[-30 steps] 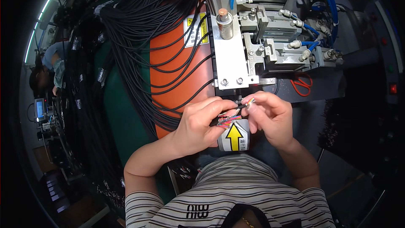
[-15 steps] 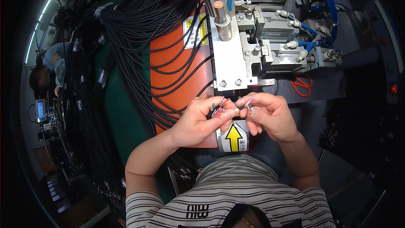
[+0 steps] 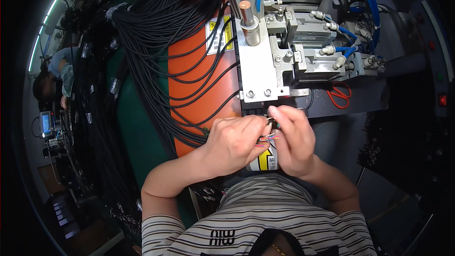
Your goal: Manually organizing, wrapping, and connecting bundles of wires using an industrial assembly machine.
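Note:
My left hand (image 3: 237, 141), back turned up, is closed around a bunch of thin coloured wires (image 3: 268, 138). Their red, blue and white ends stick out beneath its fingers. Facing it, my right hand (image 3: 296, 137) is bent with thumb and fingers drawn together. Its fingertips meet those of my left hand at a few pale wire strands, which the fingers partly hide. Both hands are just in front of the metal plate (image 3: 256, 73) of a bench machine, above a white label with a yellow arrow (image 3: 264, 162).
Black cables (image 3: 147, 52) spread from the left across an orange surface (image 3: 208, 106). Pneumatic cylinders (image 3: 313, 64) with blue hoses stand at the far right. Red-handled scissors (image 3: 339, 96) lie beside them. Another person (image 3: 66, 73) is at the far left.
My left hand has rolled over so that its back faces up, and the coloured wire ends now point right, lower down. My right hand has turned more upright and moved slightly left.

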`<action>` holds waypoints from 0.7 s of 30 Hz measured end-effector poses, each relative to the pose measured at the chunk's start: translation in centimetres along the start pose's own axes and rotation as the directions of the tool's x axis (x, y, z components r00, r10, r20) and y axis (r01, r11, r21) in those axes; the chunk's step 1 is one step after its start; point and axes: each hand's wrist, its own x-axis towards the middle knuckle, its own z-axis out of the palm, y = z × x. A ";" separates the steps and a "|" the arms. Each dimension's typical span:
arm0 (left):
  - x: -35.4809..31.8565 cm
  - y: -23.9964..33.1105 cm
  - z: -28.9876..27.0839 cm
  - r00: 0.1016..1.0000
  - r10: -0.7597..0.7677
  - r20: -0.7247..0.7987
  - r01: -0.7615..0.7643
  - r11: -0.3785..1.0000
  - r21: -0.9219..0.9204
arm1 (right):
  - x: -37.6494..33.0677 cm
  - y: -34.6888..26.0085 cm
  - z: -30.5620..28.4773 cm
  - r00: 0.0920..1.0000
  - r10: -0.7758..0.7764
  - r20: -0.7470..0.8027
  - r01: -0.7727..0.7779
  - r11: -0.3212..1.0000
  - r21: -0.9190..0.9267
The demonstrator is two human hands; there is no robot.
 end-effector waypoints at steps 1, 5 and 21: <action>0.1 0.0 -0.1 1.000 0.000 0.001 0.000 1.000 -0.001 | 0.0 -0.3 -0.3 0.991 0.135 0.018 -0.137 0.979 0.153; 0.4 0.4 -0.6 0.999 0.010 0.037 -0.013 0.998 0.069 | 0.5 0.6 -1.7 0.840 0.424 0.340 -0.542 0.627 0.559; 0.8 -1.3 -1.6 0.832 -0.291 0.472 0.553 0.503 -0.664 | 1.7 1.9 -3.0 0.763 0.401 0.507 -0.646 0.490 0.585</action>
